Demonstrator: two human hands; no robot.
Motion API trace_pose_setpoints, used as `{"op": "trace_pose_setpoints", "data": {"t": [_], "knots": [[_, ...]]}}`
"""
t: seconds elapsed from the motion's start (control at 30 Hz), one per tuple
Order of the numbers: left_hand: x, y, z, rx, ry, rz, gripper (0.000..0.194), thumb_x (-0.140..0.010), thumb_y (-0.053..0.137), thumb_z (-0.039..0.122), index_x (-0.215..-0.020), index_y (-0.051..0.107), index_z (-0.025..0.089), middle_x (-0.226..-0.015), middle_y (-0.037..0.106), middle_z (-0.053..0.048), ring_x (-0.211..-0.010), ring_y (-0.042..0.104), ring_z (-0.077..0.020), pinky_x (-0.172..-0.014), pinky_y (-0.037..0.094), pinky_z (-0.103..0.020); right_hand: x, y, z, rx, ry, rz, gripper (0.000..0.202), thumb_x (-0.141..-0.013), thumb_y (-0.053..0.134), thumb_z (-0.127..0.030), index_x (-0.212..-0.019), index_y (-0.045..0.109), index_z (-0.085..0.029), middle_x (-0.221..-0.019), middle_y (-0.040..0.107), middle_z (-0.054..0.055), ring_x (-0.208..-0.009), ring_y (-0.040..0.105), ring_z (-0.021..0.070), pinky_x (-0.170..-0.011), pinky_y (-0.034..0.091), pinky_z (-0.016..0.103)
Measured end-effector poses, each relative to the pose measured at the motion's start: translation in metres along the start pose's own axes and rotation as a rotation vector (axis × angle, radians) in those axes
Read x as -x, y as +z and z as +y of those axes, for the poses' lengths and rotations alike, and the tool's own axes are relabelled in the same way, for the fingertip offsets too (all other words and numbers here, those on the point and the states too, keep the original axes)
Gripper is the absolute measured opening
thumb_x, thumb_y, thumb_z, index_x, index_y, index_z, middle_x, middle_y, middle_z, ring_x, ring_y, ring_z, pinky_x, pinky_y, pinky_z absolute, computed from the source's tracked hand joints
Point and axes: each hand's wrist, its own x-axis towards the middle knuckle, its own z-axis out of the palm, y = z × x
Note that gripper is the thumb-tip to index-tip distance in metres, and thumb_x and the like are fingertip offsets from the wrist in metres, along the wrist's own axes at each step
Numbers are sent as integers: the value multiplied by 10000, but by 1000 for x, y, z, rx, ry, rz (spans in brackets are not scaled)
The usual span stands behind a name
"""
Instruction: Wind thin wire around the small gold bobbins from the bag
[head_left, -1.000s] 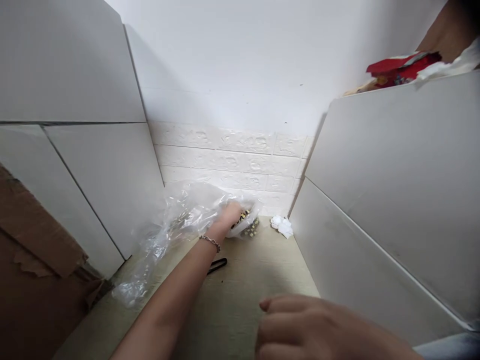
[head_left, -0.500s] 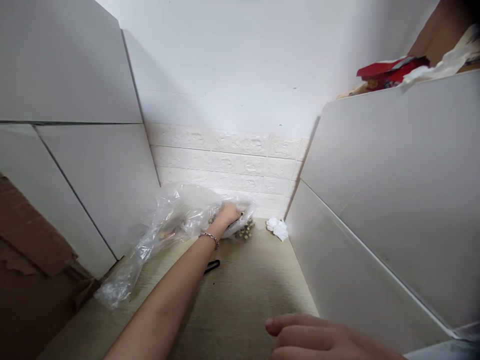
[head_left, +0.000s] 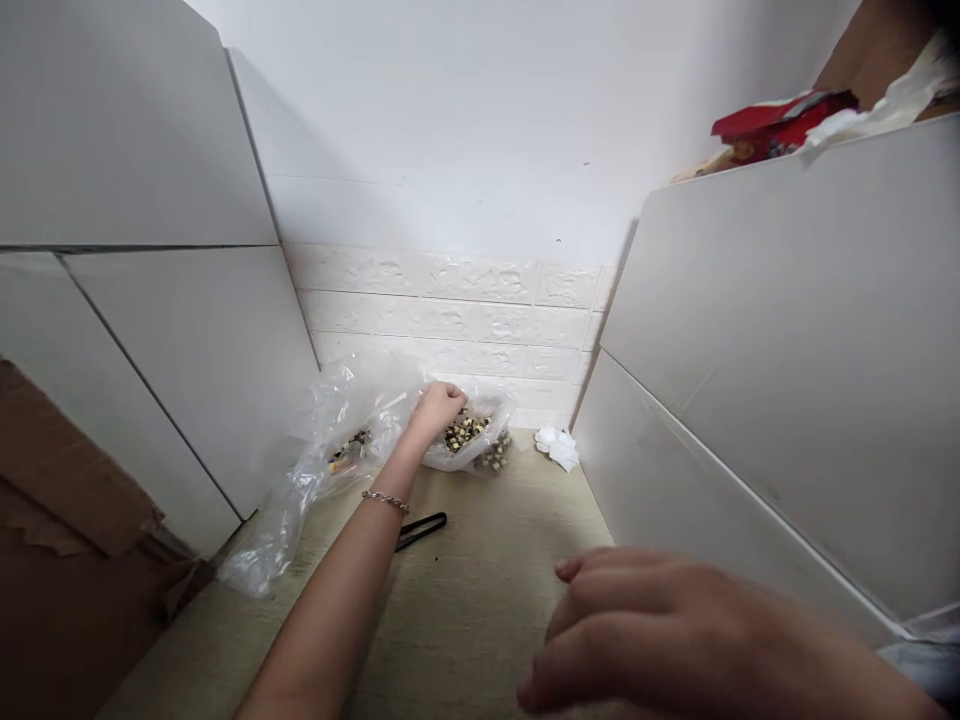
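Note:
My left hand [head_left: 439,407], a bracelet on its wrist, hovers at the left rim of a clear plastic bag [head_left: 450,460]. Its fingers are pinched together; anything between them is too small or hidden to make out. Inside that bag lies a heap of small pale-yellow and black pieces [head_left: 466,432]. More such pieces show in a second clear bag [head_left: 300,480] to the left, crumpled and stretched along the floor. In the lower right, my right hand [head_left: 637,615] hangs in the air, fingers loosely bent and apart, holding nothing. A black looped strip [head_left: 421,530] lies beside my left forearm.
Crumpled white tissue [head_left: 556,447] sits on the floor by the right cabinet [head_left: 720,430]. Grey panels [head_left: 180,350] and torn cardboard [head_left: 67,460] stand on the left. A red packet [head_left: 780,128] lies atop the right cabinet. A white brick-patterned wall [head_left: 480,285] closes the back.
My left hand has risen out of the bag and shifted slightly left, uncovering the heap of pieces. My right hand has moved up and further into view.

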Motion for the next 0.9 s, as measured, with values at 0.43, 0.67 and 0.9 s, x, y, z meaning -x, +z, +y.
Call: {"op": "trace_pose_setpoints", "data": {"t": [0.43,0.67,0.9], "knots": [[45,-23,30,758,211,-90,230,-654,619,377,-753,595,170,-801,580,-2,-741,501,-82,-681,371,-201,-92,5,102,-162,408,791,326,-794,442,-406,-974,602,-186,-867,639,33,-677,536,102,-645,442,265],[65,-30,46,942,278,-182,171,-661,651,310,-712,600,155,-737,555,7,-708,484,-74,-669,378,-193,-114,22,110,-303,292,806,274,-738,543,-360,-901,660,-172,-921,658,61,-835,565,133,-748,432,275],[79,-38,54,1152,231,-233,129,-647,679,252,-683,607,151,-719,557,16,-687,494,-60,-625,391,-172,-116,23,102,-298,205,948,168,-742,552,-307,-770,680,-202,-751,655,19,-740,573,129,-687,441,271]]}}
